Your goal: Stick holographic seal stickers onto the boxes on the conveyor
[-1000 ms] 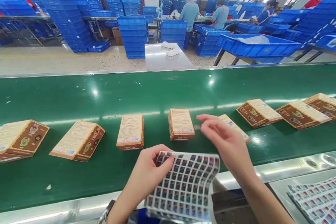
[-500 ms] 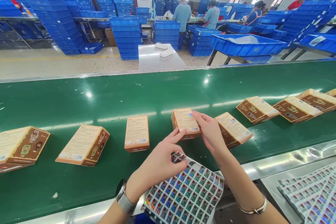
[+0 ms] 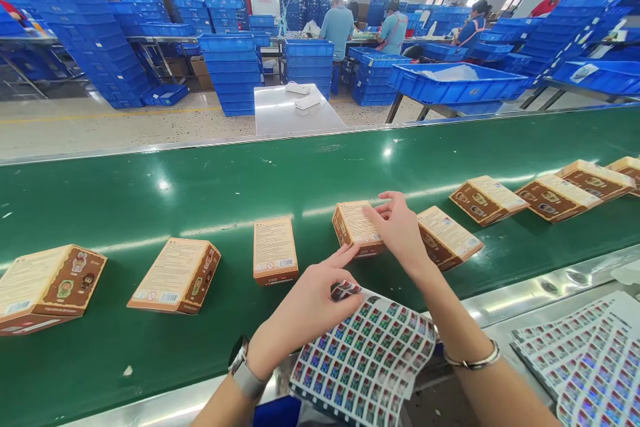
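Rightward drift had carried the cartons (image 3: 275, 243) along the green conveyor belt (image 3: 200, 347) since the earlier frame, and the right hand (image 3: 400, 233) had gone with them. Just ahead of the left hand (image 3: 313, 307) sat the brown-and-cream printed carton (image 3: 354, 223), its near edge met by that hand's outer fingers; the same hand pinched a sheet of small holographic stickers (image 3: 365, 353) between thumb and forefinger. Over the carton's right side lay the right hand, loosely parted, gripping nothing that showed.

Uneven pressure from the right thumb could, by my judgement, have creased a label or set it crooked. With the belt running, too light a left-hand touch might have let the carton slew towards the angled carton (image 3: 447, 237) just right of the right hand. The curled sheet might have bent further.

Fingers covered the carton's far right corner, so any sticker there was hidden. Its fine print was illegible, and the spare sticker sheets (image 3: 585, 360) beyond the right wrist were cut off.
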`<state>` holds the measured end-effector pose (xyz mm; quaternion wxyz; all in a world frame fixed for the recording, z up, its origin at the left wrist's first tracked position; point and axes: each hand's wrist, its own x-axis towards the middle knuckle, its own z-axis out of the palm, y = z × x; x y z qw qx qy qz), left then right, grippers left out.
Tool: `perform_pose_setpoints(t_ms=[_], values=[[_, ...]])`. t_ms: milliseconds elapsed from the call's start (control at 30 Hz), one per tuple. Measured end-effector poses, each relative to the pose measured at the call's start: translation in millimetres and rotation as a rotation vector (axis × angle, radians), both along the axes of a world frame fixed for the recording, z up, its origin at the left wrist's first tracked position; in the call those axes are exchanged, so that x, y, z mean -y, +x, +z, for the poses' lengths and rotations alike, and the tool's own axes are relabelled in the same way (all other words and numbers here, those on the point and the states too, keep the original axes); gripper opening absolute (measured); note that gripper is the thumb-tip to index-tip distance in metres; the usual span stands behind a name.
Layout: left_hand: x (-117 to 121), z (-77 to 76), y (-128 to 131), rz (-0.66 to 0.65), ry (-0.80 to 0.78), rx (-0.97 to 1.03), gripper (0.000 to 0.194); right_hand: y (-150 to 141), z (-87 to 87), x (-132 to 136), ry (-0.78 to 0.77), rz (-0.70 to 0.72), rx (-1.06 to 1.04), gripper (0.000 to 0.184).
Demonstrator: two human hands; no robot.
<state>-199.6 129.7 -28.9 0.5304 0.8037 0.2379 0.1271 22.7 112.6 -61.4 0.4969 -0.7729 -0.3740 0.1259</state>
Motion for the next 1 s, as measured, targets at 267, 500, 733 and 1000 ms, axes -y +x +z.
perform_pose_setpoints(t_ms=[267, 500, 733, 1000], values=[[10.0, 2.5, -58.3, 0.329, -0.189, -0.007, 0.034, -69.8, 47.2, 60.2, 0.121, 0.681, 0.472, 0.011], [26.0, 1.9, -38.5, 0.428, -0.279, 0.056, 0.041, -73.2, 37.0, 72.6, 0.325, 0.673, 0.616, 0.011], [36.0, -5.0, 17.6, 0.489, -0.322, 0.100, 0.036, -17.4, 32.1, 84.7, 0.443, 0.595, 0.668, 0.015], [13.3, -11.7, 5.4, 0.180, 0.131, 0.043, 0.013, 12.3, 3.7, 19.8, 0.067, 0.286, -0.551, 0.028]])
